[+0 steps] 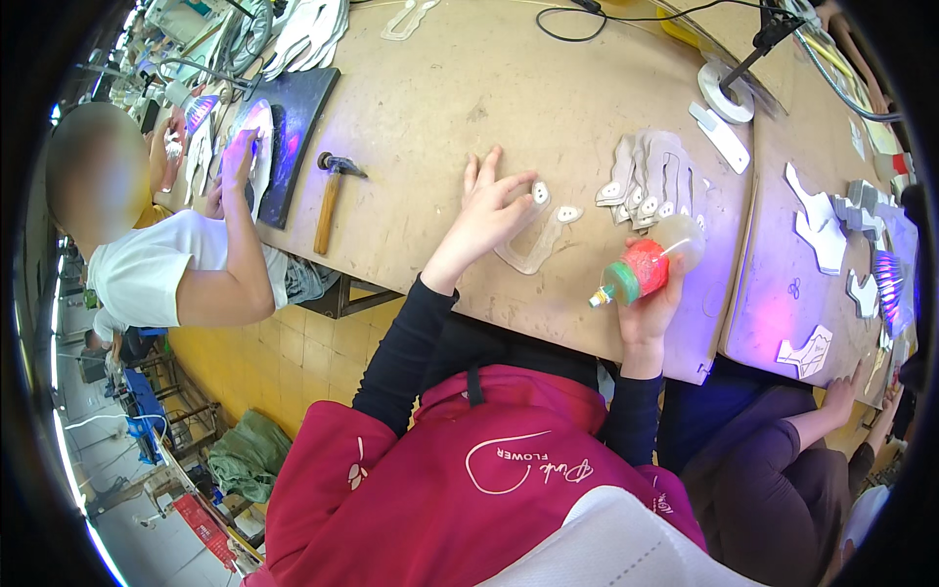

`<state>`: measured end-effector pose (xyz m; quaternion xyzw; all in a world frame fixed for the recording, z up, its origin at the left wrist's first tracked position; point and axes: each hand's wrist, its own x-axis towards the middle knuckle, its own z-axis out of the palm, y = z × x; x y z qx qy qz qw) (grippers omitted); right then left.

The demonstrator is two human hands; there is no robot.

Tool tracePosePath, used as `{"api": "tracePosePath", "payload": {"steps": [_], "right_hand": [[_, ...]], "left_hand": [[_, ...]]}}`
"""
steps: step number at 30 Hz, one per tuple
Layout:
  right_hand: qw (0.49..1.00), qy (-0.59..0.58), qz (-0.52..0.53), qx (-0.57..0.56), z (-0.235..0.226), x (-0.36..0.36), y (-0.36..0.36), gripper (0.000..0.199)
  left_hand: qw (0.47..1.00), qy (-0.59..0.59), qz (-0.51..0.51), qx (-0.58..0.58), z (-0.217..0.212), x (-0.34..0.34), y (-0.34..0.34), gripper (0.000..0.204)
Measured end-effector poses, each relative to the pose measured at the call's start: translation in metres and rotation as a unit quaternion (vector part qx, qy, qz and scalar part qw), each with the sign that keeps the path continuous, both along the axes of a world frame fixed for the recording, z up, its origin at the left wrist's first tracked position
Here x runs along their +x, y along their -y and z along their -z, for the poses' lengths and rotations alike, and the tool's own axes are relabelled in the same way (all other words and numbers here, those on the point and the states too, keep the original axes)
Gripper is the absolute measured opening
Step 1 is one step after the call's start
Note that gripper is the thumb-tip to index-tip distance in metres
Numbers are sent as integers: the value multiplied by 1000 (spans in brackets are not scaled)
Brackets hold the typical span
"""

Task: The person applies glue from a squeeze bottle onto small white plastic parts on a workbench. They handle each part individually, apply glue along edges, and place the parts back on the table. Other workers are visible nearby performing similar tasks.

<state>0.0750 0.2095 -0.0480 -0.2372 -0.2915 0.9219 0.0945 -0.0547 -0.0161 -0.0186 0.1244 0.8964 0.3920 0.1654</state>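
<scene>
bottle (648, 264) clamped in our right hand (655, 308), nozzle (600, 296) toward eight o'clock; our left hand (492, 209), fingers apart, perhaps steadying curved piece (529, 265) at four o'clock.

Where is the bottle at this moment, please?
In the head view, the bottle is right of centre, in the right grip, just below the overlapping pale pieces.

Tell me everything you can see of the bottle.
The bottle looks plastic: a cloudy, see-through rounded end, a red middle, a green section and a small nozzle. The right hand grips it over the table, nozzle pointing left and toward the person, beside the fanned pieces. Its fill level is unclear.
</scene>
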Motion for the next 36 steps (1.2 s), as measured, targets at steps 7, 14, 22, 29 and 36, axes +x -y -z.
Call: {"api": "tracePosePath", "payload": {"steps": [7, 14, 22, 29, 36], "right_hand": [[1000, -4, -11, -1, 5, 2, -3, 60], [977, 6, 46, 207, -15, -8, 20, 71], [891, -103, 28, 440, -41, -57, 19, 55], [845, -65, 17, 530, -13, -78, 27, 50], [824, -71, 39, 560, -3, -74, 31, 53]], "left_hand": [[976, 117, 50, 177, -15, -4, -4, 34], [933, 238, 26, 267, -1, -18, 1, 36], [892, 322, 44, 314, 13, -35, 14, 44], [906, 271, 42, 322, 11, -32, 11, 39], [923, 229, 46, 306, 7, -29, 11, 40]]}}
